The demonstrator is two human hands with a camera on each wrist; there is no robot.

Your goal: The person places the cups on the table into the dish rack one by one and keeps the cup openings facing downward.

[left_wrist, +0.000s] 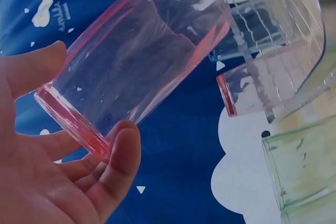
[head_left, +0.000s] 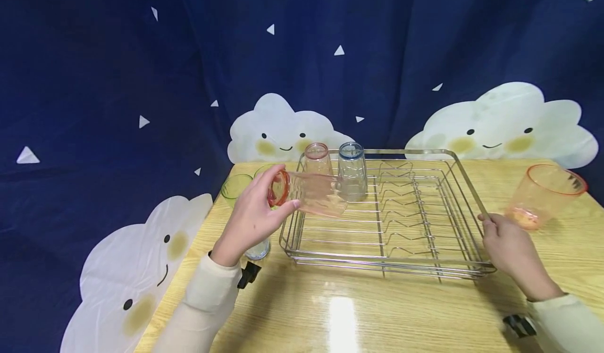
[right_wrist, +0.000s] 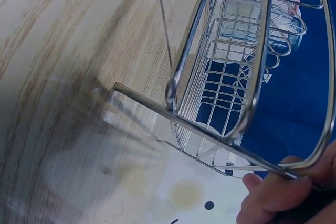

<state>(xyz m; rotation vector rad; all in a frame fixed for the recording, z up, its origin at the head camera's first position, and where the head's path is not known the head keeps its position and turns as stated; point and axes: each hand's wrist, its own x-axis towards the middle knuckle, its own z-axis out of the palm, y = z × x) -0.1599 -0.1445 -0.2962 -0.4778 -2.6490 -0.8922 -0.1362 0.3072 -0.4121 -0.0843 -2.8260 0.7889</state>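
My left hand holds a clear pink tumbler by its thick red-orange base, thumb on one side and fingers on the other. The tumbler lies nearly sideways over the left part of the wire dish rack, its mouth pointing right. In the left wrist view its pink-tinted wall slants up from the fingers. My right hand grips the rack's right rim. Two tumblers stand upside down at the rack's back left: a pink one and a blue-based one.
Green tumblers stand left of the rack, partly behind my left hand. The bottom of a clear glass shows beside my left wrist. An orange tumbler is upright on the wooden table, right of the rack. A blue curtain hangs behind.
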